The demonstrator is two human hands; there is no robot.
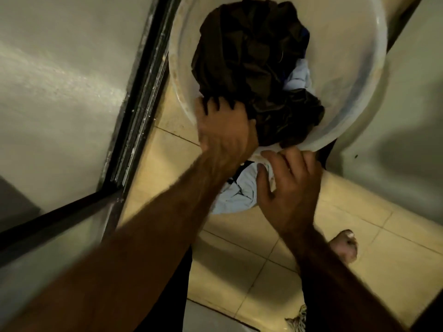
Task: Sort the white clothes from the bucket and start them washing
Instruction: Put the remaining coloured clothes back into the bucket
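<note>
A white plastic bucket (354, 75) stands on the tiled floor ahead of me, filled with crumpled clothes. A large dark brown garment (249, 51) lies on top, with a pale blue-white piece (299, 75) showing beneath it. My left hand (223, 130) grips the near edge of the dark garment at the bucket's rim. My right hand (287, 185) holds a white garment (235, 195) that hangs over the near rim outside the bucket, thumb and fingers curled on its cloth.
A dark-framed door or panel (134, 116) runs along the left, close to the bucket. A pale wall (395, 116) rises on the right. Beige floor tiles (239, 259) lie below, with my bare foot (344, 245) at the right and a patterned cloth (297, 319) near the bottom edge.
</note>
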